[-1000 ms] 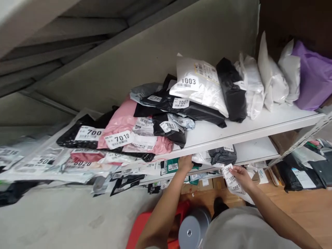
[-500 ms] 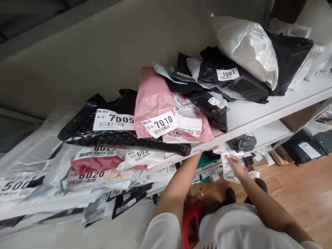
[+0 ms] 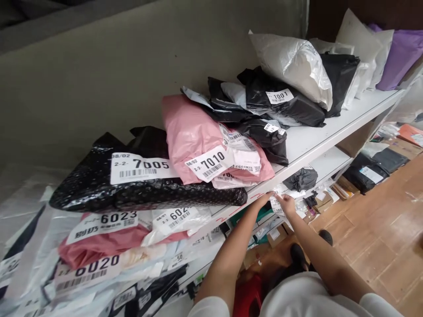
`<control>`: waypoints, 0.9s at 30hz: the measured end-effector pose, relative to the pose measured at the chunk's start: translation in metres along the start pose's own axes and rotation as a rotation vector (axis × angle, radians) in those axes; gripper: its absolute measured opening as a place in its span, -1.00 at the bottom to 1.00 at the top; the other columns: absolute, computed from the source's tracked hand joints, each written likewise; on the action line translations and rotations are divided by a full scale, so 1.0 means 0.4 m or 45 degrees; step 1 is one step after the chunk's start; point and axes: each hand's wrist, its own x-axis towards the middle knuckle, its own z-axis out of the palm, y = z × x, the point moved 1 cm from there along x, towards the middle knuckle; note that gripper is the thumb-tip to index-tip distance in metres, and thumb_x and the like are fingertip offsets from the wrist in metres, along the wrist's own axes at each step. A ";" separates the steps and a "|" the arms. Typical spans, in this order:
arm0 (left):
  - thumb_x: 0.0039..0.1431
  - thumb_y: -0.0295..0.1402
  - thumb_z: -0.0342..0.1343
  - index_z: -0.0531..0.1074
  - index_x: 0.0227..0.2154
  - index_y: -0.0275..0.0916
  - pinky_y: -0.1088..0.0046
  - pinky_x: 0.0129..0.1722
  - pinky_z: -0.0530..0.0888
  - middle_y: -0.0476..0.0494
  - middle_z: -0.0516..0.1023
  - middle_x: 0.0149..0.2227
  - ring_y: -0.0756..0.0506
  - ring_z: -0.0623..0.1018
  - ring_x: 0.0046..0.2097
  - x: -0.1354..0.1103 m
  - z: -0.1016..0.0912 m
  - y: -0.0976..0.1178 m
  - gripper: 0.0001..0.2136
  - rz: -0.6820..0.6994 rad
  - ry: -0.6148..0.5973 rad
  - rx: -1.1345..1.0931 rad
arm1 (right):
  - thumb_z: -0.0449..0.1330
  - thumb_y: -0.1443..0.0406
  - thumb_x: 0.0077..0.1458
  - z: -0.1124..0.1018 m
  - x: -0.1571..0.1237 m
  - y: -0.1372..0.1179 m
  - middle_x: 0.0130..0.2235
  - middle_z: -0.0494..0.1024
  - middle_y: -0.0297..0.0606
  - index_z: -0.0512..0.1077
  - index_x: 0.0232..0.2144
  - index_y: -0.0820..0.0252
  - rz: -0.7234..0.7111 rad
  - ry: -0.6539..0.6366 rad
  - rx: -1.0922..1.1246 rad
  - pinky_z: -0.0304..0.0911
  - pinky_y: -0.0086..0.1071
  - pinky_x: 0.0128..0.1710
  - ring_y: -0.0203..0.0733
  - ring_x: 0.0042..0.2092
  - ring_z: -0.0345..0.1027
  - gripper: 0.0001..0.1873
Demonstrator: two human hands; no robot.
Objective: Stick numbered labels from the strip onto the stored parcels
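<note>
Right hand (image 3: pixel 287 205): thumb + fingers pinched together on a white label strip (image 3: pixel 275 203), printed nos. too small to read. The strip sits just left of the palm, at the fingertips. Its long axis looks roughly up-down, but it's mostly covered by fingers.

Left hand (image 3: pixel 262 201): comes in from the other side, fingers stretched out, tips meeting the strip right under the front lip of the upper shelf (image 3: pixel 307 141). Can't tell if it grips or only touches. The strip lies btwn the two hands, both equally near; only the right shows a clear hold.

Directly above, on the shelf edge: black bubble mailer (image 3: pixel 148 193) marked 7005, w/ a pink mailer (image 3: pixel 194 136) marked 7010 lying on its right end. Just right of the hands, on the lower shelf (image 3: pixel 330 165): small black bag (image 3: pixel 302 178). Below: wood floor (image 3: pixel 380 233).
</note>
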 end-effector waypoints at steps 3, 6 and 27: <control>0.22 -0.29 0.07 0.39 -0.01 -0.22 0.18 0.14 0.33 -0.25 0.53 -0.02 -0.24 0.42 0.10 -0.016 0.011 0.012 -0.70 -0.010 0.011 0.053 | 0.42 -0.07 -0.42 0.004 -0.011 0.007 -0.72 0.17 -0.53 0.21 -0.72 0.09 0.058 -0.026 -0.009 -0.07 -0.42 -0.61 -0.37 -0.61 -0.01 -0.47; 0.19 -0.32 0.07 0.36 0.00 -0.23 0.17 0.18 0.27 -0.30 0.50 0.03 -0.27 0.38 0.16 -0.030 0.014 0.023 -0.69 -0.011 0.019 0.099 | 0.35 -0.11 -0.29 -0.003 -0.034 0.010 -0.76 0.09 -0.54 0.14 -0.74 0.06 0.110 -0.021 0.004 -0.10 -0.41 -0.63 -0.38 -0.64 -0.06 -0.44; 0.21 -0.45 0.02 0.44 -0.28 -0.21 0.27 -0.01 0.40 -0.18 0.53 -0.24 -0.19 0.47 -0.10 0.085 -0.020 0.305 -0.89 0.633 -0.196 0.208 | 0.38 -0.13 -0.44 -0.173 0.124 -0.150 -0.70 0.27 -0.48 0.36 -0.70 0.18 -0.175 0.164 0.063 -0.06 -0.46 -0.58 -0.39 -0.60 0.00 -0.47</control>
